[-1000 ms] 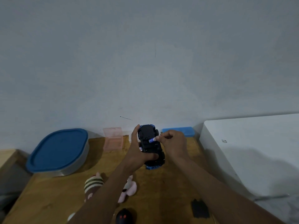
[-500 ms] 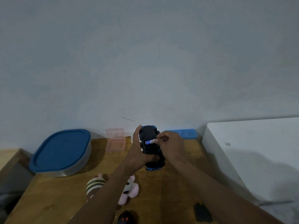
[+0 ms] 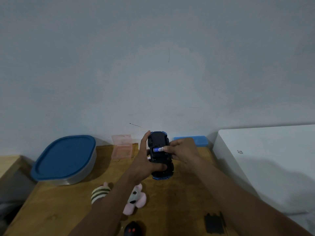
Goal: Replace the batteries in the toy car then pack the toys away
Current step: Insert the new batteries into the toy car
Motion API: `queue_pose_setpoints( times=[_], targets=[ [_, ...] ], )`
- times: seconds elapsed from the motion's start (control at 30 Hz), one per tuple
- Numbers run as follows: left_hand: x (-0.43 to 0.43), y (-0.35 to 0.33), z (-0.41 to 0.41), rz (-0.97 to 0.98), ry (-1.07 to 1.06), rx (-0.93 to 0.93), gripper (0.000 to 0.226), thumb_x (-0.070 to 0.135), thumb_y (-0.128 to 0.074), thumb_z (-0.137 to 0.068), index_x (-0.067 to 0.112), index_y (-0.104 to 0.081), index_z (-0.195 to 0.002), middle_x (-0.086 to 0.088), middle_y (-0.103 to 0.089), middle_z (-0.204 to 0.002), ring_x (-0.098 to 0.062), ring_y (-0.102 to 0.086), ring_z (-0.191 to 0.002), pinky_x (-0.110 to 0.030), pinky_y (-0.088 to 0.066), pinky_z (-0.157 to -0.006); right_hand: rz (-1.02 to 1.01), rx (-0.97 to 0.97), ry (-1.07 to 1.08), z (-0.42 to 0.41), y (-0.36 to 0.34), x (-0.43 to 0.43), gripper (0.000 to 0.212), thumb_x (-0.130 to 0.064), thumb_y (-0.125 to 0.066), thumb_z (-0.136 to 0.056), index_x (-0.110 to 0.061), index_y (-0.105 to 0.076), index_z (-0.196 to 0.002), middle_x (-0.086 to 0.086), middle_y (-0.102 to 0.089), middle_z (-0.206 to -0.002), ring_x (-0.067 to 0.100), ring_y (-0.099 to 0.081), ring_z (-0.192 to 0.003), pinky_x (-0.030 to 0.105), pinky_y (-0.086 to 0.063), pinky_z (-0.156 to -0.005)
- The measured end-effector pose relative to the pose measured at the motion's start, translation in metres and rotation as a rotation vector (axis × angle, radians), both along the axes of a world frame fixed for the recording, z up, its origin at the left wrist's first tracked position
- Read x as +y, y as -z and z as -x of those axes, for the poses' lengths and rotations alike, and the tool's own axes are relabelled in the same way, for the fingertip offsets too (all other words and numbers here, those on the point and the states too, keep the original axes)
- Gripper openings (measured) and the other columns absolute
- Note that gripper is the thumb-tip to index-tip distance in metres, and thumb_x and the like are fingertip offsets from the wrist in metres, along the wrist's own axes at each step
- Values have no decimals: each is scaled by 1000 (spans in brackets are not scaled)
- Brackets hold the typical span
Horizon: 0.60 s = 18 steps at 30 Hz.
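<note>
A blue toy car [image 3: 160, 142] is held upside down above the wooden table [image 3: 170, 201], its black underside facing me. My left hand [image 3: 144, 160] grips the car from the left side, thumb across its near end. My right hand [image 3: 180, 150] pinches a blue and white battery [image 3: 157, 149] and holds it lying across the car's open battery bay. A black battery cover [image 3: 214, 223] lies on the table at the near right.
A container with a blue lid [image 3: 64, 159] stands at the left. A pink clear box [image 3: 122, 147] and a blue box [image 3: 196, 140] sit by the wall. A pink plush toy [image 3: 136, 200], a striped plush [image 3: 99, 193] and a black remote [image 3: 132, 229] lie near me. A white surface [image 3: 264, 159] borders the right.
My right hand has carried the battery leftward from the car's right edge onto the middle of its underside. My left hand keeps its grip on the car.
</note>
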<state>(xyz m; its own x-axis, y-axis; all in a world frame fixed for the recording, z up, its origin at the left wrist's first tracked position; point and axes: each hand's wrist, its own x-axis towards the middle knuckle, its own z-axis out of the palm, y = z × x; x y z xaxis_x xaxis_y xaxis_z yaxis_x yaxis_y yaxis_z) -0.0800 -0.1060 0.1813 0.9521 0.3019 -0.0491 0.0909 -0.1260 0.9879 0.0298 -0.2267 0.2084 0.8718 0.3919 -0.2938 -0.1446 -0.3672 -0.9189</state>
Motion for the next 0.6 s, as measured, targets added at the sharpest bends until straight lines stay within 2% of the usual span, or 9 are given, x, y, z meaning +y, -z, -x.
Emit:
queue_pose_setpoints(
  times=[0.1,0.23,0.37,0.47,0.53,0.6],
  targets=[
    [0,1,0,-6,8,12,120,-13,-77,-67,50,-11,-145,1,-59,-115,-4,-68,-91,-21,-56,-67,0,58,-15,-1,-4,0,33,-10,-85,-68,1,-69,-95,13,-71,-94,22,-71,-81,29,-60,-69],
    [3,1,0,-13,19,41,125,-10,-81,-64,55,-10,-144,0,-57,-123,-7,-66,-100,-25,-57,-73,79,14,16,0,-5,5,24,-10,-87,-65,-5,-68,-78,9,-70,-83,23,-70,-76,32,-60,-68],
    [6,-1,0,-23,6,45,125,-8,-81,-65,54,-9,-145,4,-54,-124,-4,-61,-104,-20,-55,-68,168,-115,36,1,-6,13,26,-18,-91,-60,-6,-71,-72,7,-72,-75,22,-71,-72,39,-61,-72],
    [11,0,2,-13,10,55,125,-8,-81,-64,55,-8,-145,4,-54,-126,-3,-59,-105,-18,-54,-66,144,-104,37,5,-5,17,25,-16,-90,-61,-7,-69,-69,8,-72,-75,23,-71,-74,41,-61,-73],
    [16,2,6,-3,9,67,127,-7,-82,-64,54,-7,-145,5,-54,-127,-2,-59,-106,-20,-55,-69,132,-85,16,9,-1,19,24,-15,-89,-63,-6,-69,-73,8,-71,-78,23,-71,-75,41,-61,-74],
    [21,8,12,9,0,80,127,-6,-82,-63,54,-6,-146,7,-53,-127,-3,-57,-109,-25,-55,-78,133,-83,12,14,3,24,21,-14,-87,-65,-7,-69,-74,8,-72,-80,23,-71,-77,42,-60,-76]
  ],
)
